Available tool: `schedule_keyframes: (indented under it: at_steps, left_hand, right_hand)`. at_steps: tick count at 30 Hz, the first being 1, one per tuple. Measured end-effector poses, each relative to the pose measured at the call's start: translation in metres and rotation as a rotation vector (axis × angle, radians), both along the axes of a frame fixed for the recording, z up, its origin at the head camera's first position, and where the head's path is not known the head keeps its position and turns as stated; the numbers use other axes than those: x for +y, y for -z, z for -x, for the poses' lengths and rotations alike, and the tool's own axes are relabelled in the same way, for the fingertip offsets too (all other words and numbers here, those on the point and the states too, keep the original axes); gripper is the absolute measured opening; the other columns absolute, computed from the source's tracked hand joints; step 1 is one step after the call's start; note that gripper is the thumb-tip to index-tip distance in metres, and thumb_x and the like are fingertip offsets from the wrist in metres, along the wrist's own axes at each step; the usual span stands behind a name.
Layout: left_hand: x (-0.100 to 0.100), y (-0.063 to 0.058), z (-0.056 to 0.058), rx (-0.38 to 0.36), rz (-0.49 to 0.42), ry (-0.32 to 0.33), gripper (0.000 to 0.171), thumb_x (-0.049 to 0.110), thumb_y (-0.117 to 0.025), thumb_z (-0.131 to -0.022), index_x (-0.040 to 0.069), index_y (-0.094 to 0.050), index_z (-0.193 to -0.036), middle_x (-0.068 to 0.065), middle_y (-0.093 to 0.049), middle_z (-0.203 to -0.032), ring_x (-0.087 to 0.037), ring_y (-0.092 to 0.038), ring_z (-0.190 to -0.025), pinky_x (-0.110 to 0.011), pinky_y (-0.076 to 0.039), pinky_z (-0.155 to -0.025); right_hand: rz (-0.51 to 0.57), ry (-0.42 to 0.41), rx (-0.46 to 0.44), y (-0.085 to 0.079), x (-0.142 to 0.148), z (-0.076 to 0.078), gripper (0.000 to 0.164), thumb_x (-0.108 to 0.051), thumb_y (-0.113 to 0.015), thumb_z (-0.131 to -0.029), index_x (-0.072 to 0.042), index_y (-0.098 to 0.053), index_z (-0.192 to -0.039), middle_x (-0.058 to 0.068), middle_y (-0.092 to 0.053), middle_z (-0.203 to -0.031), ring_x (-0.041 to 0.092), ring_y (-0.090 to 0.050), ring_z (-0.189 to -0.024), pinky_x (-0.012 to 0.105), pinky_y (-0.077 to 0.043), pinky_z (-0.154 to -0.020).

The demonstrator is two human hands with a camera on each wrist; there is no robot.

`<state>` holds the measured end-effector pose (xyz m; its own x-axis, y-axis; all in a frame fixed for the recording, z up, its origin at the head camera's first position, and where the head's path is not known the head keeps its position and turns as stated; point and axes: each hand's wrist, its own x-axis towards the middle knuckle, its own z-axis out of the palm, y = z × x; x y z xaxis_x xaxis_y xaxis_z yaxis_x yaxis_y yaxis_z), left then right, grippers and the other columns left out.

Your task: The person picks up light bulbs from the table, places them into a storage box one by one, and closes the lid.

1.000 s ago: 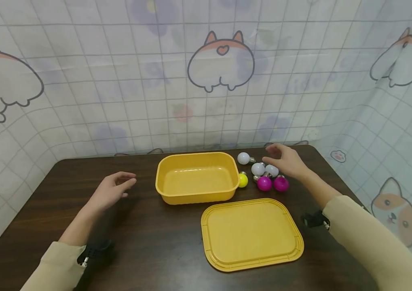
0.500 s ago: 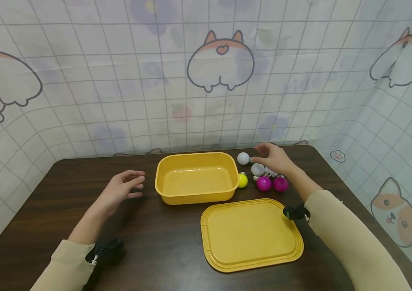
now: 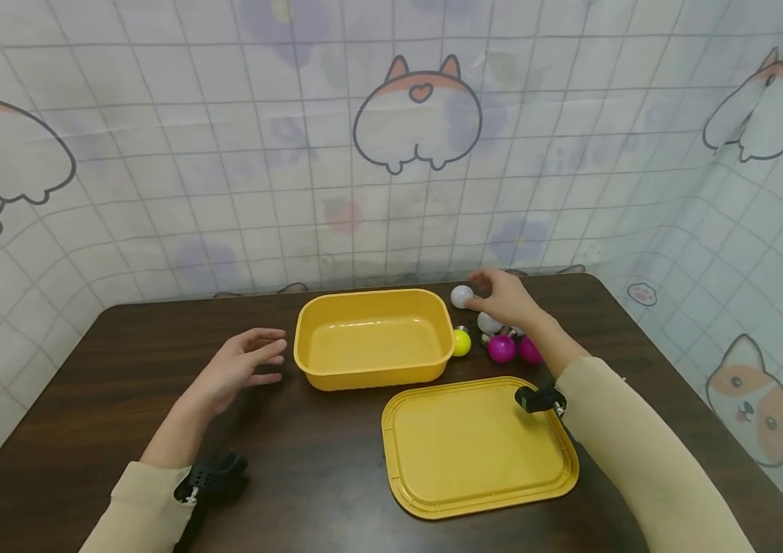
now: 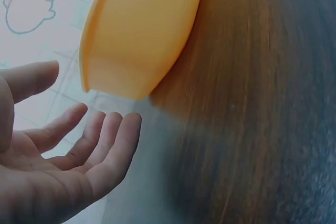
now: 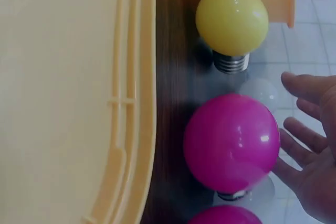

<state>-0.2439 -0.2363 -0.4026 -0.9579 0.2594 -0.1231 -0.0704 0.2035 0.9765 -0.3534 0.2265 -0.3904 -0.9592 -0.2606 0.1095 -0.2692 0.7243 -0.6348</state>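
Observation:
My left hand [image 3: 246,365] hovers just left of the yellow plastic bin [image 3: 373,376], fingers spread and loosely bent, holding nothing. The left wrist view shows the bin's end wall [image 4: 126,72] a little beyond those fingertips. My right hand [image 3: 505,299] reaches over the light bulbs at the back right. Its thumb and fingertips are right by the rearmost white bulb [image 3: 461,296], with a gap between them. Another white bulb [image 3: 489,322] lies under the hand. In front are two magenta bulbs [image 3: 501,349], one partly covered by my wrist. A yellow bulb [image 3: 461,342] lies against the bin's right end.
A flat yellow lid [image 3: 477,445] lies on the dark wooden table [image 3: 308,476], in front of the bin. My right forearm and its wrist camera [image 3: 538,399] pass over the lid's right corner. Behind the table hangs a checked cloth [image 3: 260,192] with cartoon dogs.
My right hand has moved left over the bulbs to the rearmost white one. My left hand has moved right, closer to the bin. Bin, lid and bulbs have stayed in place.

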Motion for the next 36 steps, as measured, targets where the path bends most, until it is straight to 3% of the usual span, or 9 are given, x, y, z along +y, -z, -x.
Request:
schedule_keyframes:
  at_steps: [7, 16, 25, 36]
  left_hand:
    - [0.007, 0.006, 0.003, -0.010, -0.007, -0.003, 0.063, 0.030, -0.061, -0.106, -0.007, -0.038, -0.151, -0.027, -0.040, -0.147, -0.040, -0.054, -0.124, -0.044, -0.056, -0.096]
    - [0.020, 0.009, 0.004, 0.023, -0.027, -0.061, 0.057, 0.027, -0.061, -0.106, -0.008, -0.042, -0.147, -0.025, -0.049, -0.139, -0.022, -0.062, -0.107, -0.043, -0.055, -0.098]
    - [0.026, 0.012, 0.003, 0.007, -0.141, -0.114, 0.050, 0.014, -0.062, -0.105, -0.009, -0.045, -0.146, -0.019, -0.055, -0.128, -0.017, -0.066, -0.102, -0.040, -0.054, -0.098]
    - [0.028, 0.014, 0.006, -0.031, -0.172, -0.143, 0.051, 0.012, -0.064, -0.104, -0.007, -0.046, -0.147, -0.017, -0.054, -0.129, -0.016, -0.064, -0.107, -0.035, -0.055, -0.097]
  right_hand:
    - [0.011, 0.038, 0.003, 0.005, -0.007, 0.005, 0.049, -0.017, -0.074, -0.096, 0.002, -0.058, -0.138, 0.023, -0.056, -0.139, 0.040, -0.050, -0.130, 0.055, -0.042, -0.110]
    - [0.008, 0.020, -0.044, 0.009, -0.010, 0.009, 0.053, -0.017, -0.076, -0.094, 0.002, -0.056, -0.140, 0.024, -0.055, -0.142, 0.041, -0.050, -0.130, 0.055, -0.042, -0.109]
    - [0.009, 0.017, -0.075, 0.012, -0.012, 0.012, 0.047, -0.015, -0.073, -0.095, 0.003, -0.057, -0.136, 0.025, -0.058, -0.137, 0.040, -0.054, -0.125, 0.054, -0.047, -0.105]
    - [-0.051, -0.014, -0.069, 0.013, -0.012, 0.016, 0.047, -0.012, -0.072, -0.095, 0.005, -0.057, -0.136, 0.029, -0.059, -0.133, 0.042, -0.056, -0.119, 0.056, -0.048, -0.102]
